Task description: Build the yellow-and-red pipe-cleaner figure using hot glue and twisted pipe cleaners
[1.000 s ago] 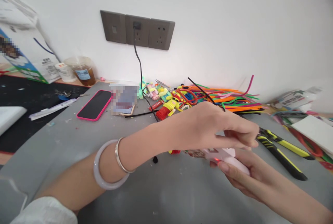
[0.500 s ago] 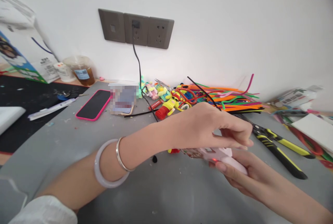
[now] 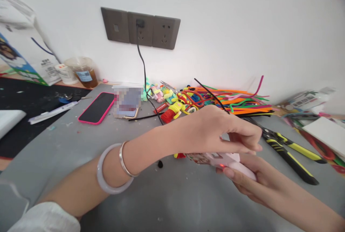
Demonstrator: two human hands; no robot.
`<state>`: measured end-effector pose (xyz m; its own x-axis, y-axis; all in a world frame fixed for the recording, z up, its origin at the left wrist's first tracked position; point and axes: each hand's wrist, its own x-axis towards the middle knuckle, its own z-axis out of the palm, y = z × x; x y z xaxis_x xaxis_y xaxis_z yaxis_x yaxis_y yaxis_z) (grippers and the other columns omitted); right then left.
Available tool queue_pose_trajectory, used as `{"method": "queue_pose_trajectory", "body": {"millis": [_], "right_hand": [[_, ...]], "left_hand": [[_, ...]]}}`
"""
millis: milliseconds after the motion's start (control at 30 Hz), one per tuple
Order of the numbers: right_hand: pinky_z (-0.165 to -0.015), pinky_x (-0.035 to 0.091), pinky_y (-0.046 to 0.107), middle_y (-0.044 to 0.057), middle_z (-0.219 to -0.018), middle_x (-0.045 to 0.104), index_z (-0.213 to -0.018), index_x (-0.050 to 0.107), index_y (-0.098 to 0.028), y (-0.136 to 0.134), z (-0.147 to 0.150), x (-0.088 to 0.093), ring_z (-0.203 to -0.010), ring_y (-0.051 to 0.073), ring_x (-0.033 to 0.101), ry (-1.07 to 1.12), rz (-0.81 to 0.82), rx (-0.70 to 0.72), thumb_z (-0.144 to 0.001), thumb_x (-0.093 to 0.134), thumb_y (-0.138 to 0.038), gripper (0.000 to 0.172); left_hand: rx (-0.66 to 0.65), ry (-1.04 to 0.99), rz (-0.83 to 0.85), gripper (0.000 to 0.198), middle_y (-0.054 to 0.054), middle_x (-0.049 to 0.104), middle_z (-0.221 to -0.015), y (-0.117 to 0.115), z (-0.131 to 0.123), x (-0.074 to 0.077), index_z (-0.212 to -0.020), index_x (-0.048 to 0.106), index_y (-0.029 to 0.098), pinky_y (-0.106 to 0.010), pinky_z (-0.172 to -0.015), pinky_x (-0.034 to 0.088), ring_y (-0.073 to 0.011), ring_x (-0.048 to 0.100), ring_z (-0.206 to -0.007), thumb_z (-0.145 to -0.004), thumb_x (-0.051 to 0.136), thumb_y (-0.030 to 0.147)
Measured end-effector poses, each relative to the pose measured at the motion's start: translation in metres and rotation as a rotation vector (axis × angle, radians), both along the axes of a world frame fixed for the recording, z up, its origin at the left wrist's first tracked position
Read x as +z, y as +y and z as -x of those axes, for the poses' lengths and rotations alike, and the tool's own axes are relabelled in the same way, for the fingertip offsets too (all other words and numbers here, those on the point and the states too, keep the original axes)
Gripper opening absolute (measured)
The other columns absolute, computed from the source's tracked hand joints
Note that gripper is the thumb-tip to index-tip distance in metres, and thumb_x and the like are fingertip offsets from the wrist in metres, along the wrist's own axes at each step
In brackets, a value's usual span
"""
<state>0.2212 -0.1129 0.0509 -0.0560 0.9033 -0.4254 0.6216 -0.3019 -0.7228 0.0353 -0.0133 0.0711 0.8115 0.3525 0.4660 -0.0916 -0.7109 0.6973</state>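
Note:
My right hand (image 3: 248, 180) is closed around the handle of a pale pink glue gun (image 3: 226, 159), whose red light glows beside my thumb. The body of the glue gun points left, and its far end carries a patterned print. Over it reaches my left hand (image 3: 218, 129), with fingers bent and thumb pinched in near the back of the glue gun. What those fingers hold, if anything, is hidden. Behind my left wrist lies a yellow and red pipe-cleaner figure (image 3: 176, 108). A red and yellow piece (image 3: 179, 155) shows just under my left hand.
A heap of coloured pipe cleaners (image 3: 242, 99) lies along the wall. Yellow-black pliers (image 3: 291, 156) rest at right. On the left are a pink-cased phone (image 3: 98, 108) and a drink cup (image 3: 86, 73). A black cable (image 3: 142, 59) hangs from the wall socket (image 3: 140, 27).
Both hands and the glue gun stay in nearly the same place. The view has shifted only very slightly.

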Motion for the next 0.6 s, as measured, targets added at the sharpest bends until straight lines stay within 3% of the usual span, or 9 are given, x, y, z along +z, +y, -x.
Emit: {"method": "queue_pose_trajectory", "body": {"millis": [433, 600], "right_hand": [[-0.043, 0.031, 0.024, -0.005, -0.058, 0.038, -0.095, 0.065, -0.023, 0.003, -0.006, -0.006, -0.050, 0.014, 0.031, 0.004, 0.029, 0.058, -0.079, 0.053, -0.073, 0.054], [-0.043, 0.034, 0.024, -0.005, -0.058, 0.042, -0.106, 0.065, -0.022, 0.006, -0.016, -0.015, -0.050, 0.015, 0.035, -0.023, 0.050, 0.090, -0.079, 0.057, -0.069, 0.055]], "left_hand": [[0.006, -0.031, -0.031, 0.026, 0.004, 0.068, -0.078, 0.002, -0.001, -0.003, -0.068, 0.055, 0.019, -0.021, -0.077, 0.049, -0.0089, 0.064, -0.076, -0.093, 0.049, 0.017], [-0.012, 0.002, -0.004, 0.023, 0.003, 0.068, -0.079, 0.003, -0.001, -0.004, -0.070, 0.054, 0.019, -0.020, -0.079, 0.049, -0.0100, 0.065, -0.081, -0.093, 0.051, 0.018]]}}
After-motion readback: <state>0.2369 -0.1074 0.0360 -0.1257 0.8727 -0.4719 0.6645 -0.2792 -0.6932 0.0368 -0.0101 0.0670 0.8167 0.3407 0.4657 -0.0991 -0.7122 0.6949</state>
